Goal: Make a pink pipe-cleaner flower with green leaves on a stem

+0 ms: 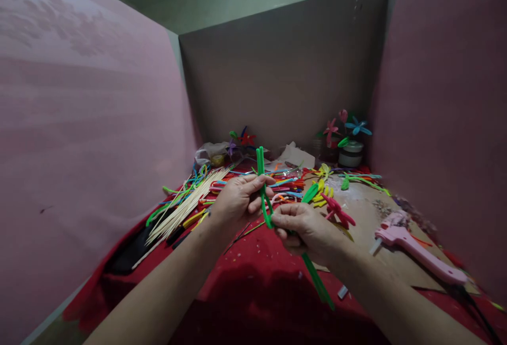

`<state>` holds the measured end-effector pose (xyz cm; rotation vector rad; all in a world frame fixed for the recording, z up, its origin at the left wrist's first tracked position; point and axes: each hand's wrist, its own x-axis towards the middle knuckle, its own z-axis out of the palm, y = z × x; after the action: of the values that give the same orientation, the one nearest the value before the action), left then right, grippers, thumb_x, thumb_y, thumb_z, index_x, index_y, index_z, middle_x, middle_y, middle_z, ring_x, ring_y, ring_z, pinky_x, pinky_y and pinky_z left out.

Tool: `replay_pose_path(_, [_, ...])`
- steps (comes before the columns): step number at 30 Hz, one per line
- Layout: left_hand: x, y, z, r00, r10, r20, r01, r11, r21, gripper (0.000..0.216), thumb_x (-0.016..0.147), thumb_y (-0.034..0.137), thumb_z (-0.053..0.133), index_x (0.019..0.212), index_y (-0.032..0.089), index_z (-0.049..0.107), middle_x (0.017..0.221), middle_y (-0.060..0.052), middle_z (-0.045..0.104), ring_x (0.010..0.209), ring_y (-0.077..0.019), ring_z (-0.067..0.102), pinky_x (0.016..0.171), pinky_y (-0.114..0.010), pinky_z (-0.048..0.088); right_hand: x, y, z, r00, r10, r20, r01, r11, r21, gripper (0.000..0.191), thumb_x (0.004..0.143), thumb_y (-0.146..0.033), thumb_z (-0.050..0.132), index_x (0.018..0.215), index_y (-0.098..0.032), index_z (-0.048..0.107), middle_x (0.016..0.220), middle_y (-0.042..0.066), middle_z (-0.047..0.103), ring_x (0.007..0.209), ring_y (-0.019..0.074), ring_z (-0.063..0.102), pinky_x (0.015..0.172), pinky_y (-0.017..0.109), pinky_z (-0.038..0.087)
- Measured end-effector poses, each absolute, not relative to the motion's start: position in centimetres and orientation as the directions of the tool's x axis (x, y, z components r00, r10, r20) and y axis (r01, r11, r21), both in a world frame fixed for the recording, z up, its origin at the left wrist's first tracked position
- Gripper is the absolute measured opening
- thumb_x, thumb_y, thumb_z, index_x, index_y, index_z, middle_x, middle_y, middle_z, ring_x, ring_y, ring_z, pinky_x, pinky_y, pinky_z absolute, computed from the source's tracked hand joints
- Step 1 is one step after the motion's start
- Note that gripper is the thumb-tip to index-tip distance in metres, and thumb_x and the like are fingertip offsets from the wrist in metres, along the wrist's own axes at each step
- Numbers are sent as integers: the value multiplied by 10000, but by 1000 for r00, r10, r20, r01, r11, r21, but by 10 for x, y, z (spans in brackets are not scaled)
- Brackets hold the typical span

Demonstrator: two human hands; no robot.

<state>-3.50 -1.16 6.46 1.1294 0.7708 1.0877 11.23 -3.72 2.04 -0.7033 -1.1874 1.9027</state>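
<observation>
My left hand (pixel 237 199) is closed around a bent green drinking straw (pixel 261 176), whose folded upper part sticks up above my thumb. My right hand (pixel 304 229) pinches the same green straw lower down, and its long straight end (pixel 317 279) runs out below my palm toward me. Both hands are close together above a red cloth (pixel 253 271). A red straw flower (pixel 336 210) and a green straw leaf (pixel 310 193) lie just beyond my right hand.
A bundle of wooden skewers (pixel 186 205) lies at the left. Several coloured straws (pixel 277 181) are scattered behind. A pink glue gun (pixel 415 250) rests on brown cardboard (pixel 368 218) at the right. Straw flowers in a pot (pixel 350 152) stand at the back. Pink walls close both sides.
</observation>
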Motion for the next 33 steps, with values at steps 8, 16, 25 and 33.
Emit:
replay_pose_path(8, [-41, -15, 63, 215, 965, 147, -370, -59, 927, 146, 787, 246, 584, 799, 102, 608, 601, 4, 612, 288, 4, 317, 289, -139, 278, 109, -39, 14, -499, 865, -50, -408, -285, -868, 237, 688, -315, 689, 804, -177, 536, 457, -92, 439, 328, 11, 186, 344, 175, 77])
replay_pose_path(16, [-45, -18, 70, 65, 990, 128, -442, -87, 893, 120, 803, 198, 556, 754, 97, 597, 594, -6, 604, 296, -2, 328, 278, -131, 288, 98, -50, 17, -366, 930, 35, -471, -152, -869, 261, 678, -356, 696, 849, -178, 611, 405, -123, 272, 339, 20, 139, 339, 182, 81])
replay_pose_path(25, [-40, -14, 69, 54, 970, 237, -600, -158, 784, 185, 848, 163, 481, 720, 105, 600, 569, 3, 560, 326, 9, 327, 280, -98, 249, 87, -60, 24, -291, 956, 22, -423, -108, -900, 236, 695, -383, 662, 696, -152, 615, 379, -119, 243, 326, 21, 148, 329, 190, 96])
replay_pose_path(33, [-35, -19, 55, 287, 939, 191, -244, -122, 962, 233, 687, 276, 696, 876, 145, 663, 582, 24, 565, 421, -27, 433, 385, -144, 317, 104, -46, 28, -266, 964, 8, -475, -123, -872, 187, 682, -308, 666, 695, -148, 570, 415, -67, 466, 311, 28, 263, 323, 183, 194])
